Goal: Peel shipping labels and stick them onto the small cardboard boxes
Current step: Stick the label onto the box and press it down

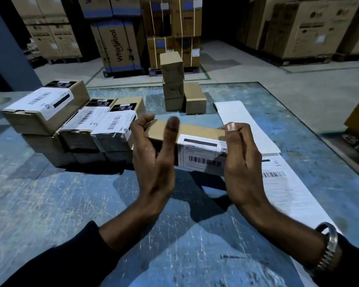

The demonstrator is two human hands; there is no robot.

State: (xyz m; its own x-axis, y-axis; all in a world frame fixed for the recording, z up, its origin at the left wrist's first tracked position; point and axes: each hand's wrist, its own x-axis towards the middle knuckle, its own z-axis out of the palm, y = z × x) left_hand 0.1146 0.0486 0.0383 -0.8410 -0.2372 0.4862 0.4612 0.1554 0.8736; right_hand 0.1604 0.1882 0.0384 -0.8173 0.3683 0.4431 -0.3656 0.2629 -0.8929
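Over table (50, 204), hands (153, 162) clasp box (195, 131)

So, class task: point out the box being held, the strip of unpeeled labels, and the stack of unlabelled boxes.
held box (187, 129): head view, bare cardboard top face.
label strip (282, 183): head view, printed label beside the barcode.
unlabelled box stack (172, 67): head view, front face of top box.

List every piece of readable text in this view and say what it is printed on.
"Whirlpool": big carton on the floor behind the table.
"LG": cartons far right.
"CRED": label strip on the table, and a labelled box in the left stack.
Barcodes and fine print, including on the held box: too small or blurred to read.
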